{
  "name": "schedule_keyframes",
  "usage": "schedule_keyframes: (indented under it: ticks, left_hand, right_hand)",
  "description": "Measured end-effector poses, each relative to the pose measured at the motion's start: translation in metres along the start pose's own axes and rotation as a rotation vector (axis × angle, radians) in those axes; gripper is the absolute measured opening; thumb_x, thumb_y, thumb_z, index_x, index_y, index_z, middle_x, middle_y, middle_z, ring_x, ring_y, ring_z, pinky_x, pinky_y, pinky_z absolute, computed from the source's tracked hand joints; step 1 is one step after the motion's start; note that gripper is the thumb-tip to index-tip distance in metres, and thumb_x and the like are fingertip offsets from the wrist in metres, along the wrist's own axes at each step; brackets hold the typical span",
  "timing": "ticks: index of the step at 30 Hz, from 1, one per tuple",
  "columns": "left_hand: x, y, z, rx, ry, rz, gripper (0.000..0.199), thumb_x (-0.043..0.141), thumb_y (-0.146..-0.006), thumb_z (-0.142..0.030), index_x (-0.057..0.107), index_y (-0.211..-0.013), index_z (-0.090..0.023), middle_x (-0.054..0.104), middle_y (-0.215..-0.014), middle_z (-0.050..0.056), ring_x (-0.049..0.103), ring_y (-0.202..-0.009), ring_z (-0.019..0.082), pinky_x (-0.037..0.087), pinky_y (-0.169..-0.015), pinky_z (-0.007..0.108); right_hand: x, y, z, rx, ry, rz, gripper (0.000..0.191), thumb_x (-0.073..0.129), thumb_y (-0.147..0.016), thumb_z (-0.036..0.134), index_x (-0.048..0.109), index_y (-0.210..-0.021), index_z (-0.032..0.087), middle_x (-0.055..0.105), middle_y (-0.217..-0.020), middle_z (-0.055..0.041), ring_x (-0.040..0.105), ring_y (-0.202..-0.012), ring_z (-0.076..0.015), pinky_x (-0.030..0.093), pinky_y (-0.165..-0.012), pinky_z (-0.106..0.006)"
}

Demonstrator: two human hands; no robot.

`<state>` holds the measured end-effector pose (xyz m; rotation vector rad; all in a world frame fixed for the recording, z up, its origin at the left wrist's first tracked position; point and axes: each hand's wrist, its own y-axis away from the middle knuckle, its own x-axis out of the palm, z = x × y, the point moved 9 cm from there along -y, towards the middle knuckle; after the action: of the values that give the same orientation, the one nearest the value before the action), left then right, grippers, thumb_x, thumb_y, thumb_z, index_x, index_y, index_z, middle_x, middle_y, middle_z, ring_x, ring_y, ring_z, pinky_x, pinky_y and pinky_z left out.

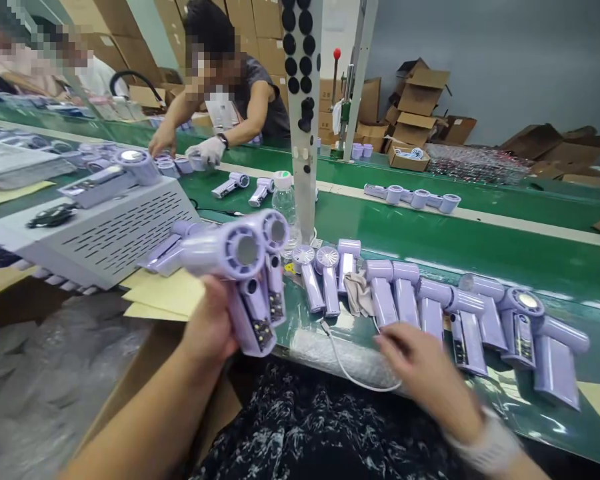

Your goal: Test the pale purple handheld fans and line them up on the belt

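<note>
My left hand (213, 327) is wrapped round two purple handheld fans, lifted above the bench edge. The nearer fan (223, 250) shows a round grille and a handle open on one side, with inner parts visible; the second fan (276, 230) sits just behind it. Over the bench front, my right hand (425, 363) is slightly blurred, its thumb and fingers apart, close to a row of purple fans (381, 290). A white cable (340, 363) loops from a small plug to beneath that hand. A grey cloth (359, 293) lies among the fans.
A slotted metal box (130, 220) stands at left, with a fan on top. Behind my held fans are a clear bottle (283, 200) and a metal post (304, 133). Across the green conveyor (480, 230), a co-worker (260, 93) handles purple parts. Yellow paper (165, 297) lies left.
</note>
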<state>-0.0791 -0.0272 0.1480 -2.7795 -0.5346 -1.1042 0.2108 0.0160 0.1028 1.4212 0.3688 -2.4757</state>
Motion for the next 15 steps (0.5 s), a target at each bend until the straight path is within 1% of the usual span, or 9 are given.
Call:
schedule_keyframes:
  ticks: [1, 2, 3, 5, 7, 9, 10, 12, 15]
  left_hand:
    - [-0.002, -0.009, 0.01, -0.003, -0.024, 0.015, 0.061, 0.087, -0.06, -0.07, 0.074, -0.088, -0.017, 0.078, -0.096, 0.008, 0.066, -0.117, 0.038, 0.055, -0.102, 0.049]
    - [-0.004, -0.015, 0.02, -0.01, -0.046, 0.032, 0.065, 0.089, -0.051, -0.073, 0.074, -0.082, -0.017, 0.078, -0.089, 0.008, 0.066, -0.118, 0.041, 0.055, -0.103, 0.05]
    - [-0.007, -0.018, 0.031, -0.015, -0.062, 0.045, 0.067, 0.089, -0.048, -0.075, 0.074, -0.079, -0.018, 0.078, -0.085, 0.009, 0.066, -0.119, 0.042, 0.055, -0.103, 0.051]
    - [-0.011, -0.017, 0.048, -0.021, -0.064, 0.057, 0.066, 0.086, -0.049, -0.077, 0.073, -0.076, -0.018, 0.078, -0.086, 0.009, 0.067, -0.12, 0.041, 0.055, -0.104, 0.051]
    - [-0.009, -0.016, 0.059, -0.024, -0.029, 0.063, 0.066, 0.083, -0.053, -0.079, 0.073, -0.078, -0.019, 0.077, -0.087, 0.009, 0.067, -0.121, 0.04, 0.055, -0.104, 0.05]
    - [0.001, -0.019, 0.068, -0.06, 0.037, 0.086, 0.068, 0.078, -0.056, -0.083, 0.073, -0.081, -0.02, 0.077, -0.087, 0.008, 0.067, -0.122, 0.04, 0.056, -0.103, 0.051]
    - [0.009, -0.022, 0.072, -0.084, 0.078, 0.103, 0.069, 0.076, -0.057, -0.085, 0.072, -0.081, -0.021, 0.077, -0.088, 0.009, 0.067, -0.122, 0.04, 0.056, -0.102, 0.051]
    - [0.026, -0.029, 0.077, -0.112, 0.151, 0.137, 0.07, 0.073, -0.057, -0.089, 0.068, -0.077, -0.021, 0.077, -0.092, 0.009, 0.067, -0.122, 0.04, 0.057, -0.099, 0.052]
    - [0.047, -0.036, 0.082, -0.101, 0.19, 0.165, 0.071, 0.066, -0.061, -0.092, 0.061, -0.069, -0.022, 0.077, -0.099, 0.009, 0.067, -0.121, 0.038, 0.059, -0.096, 0.049]
  right_hand:
    - [0.031, -0.011, 0.029, -0.006, -0.02, 0.135, 0.027, 0.058, -0.096, 0.046, 0.062, -0.078, 0.025, 0.071, -0.081, -0.0103, 0.067, -0.073, -0.0285, 0.051, -0.068, -0.04]
    - [0.052, -0.02, 0.05, 0.026, -0.017, 0.18, 0.021, 0.068, -0.091, 0.039, 0.06, -0.08, 0.023, 0.071, -0.081, -0.0119, 0.068, -0.075, -0.0296, 0.05, -0.069, -0.039]
    - [0.066, -0.026, 0.066, 0.029, -0.035, 0.201, 0.015, 0.067, -0.091, 0.029, 0.058, -0.081, 0.022, 0.071, -0.082, -0.0132, 0.068, -0.077, -0.0297, 0.048, -0.068, -0.038]
    - [0.079, -0.03, 0.084, -0.002, -0.081, 0.253, 0.015, 0.064, -0.092, 0.019, 0.054, -0.082, 0.022, 0.071, -0.082, -0.0109, 0.069, -0.077, -0.0267, 0.047, -0.068, -0.035]
    - [0.082, -0.022, 0.086, -0.03, -0.32, 0.388, 0.014, 0.057, -0.097, 0.023, 0.051, -0.085, 0.024, 0.069, -0.074, -0.0031, 0.065, -0.064, -0.0196, 0.046, -0.06, -0.029]
    - [0.077, -0.013, 0.082, 0.021, -0.678, 0.515, 0.01, 0.052, -0.1, 0.034, 0.052, -0.096, 0.025, 0.06, -0.061, 0.0055, 0.052, -0.047, -0.0144, 0.039, -0.049, -0.025]
    - [0.071, -0.01, 0.08, 0.056, -0.829, 0.54, 0.015, 0.051, -0.101, 0.04, 0.053, -0.101, 0.025, 0.054, -0.055, 0.0085, 0.045, -0.043, -0.0131, 0.035, -0.046, -0.024]
    - [0.061, -0.009, 0.078, 0.084, -0.952, 0.499, 0.025, 0.053, -0.1, 0.048, 0.057, -0.098, 0.023, 0.045, -0.048, 0.0102, 0.039, -0.042, -0.0118, 0.032, -0.047, -0.024]
    - [0.054, -0.012, 0.084, 0.038, -0.957, 0.402, 0.04, 0.054, -0.1, 0.054, 0.058, -0.077, 0.022, 0.048, -0.049, 0.0062, 0.044, -0.046, -0.0112, 0.035, -0.05, -0.026]
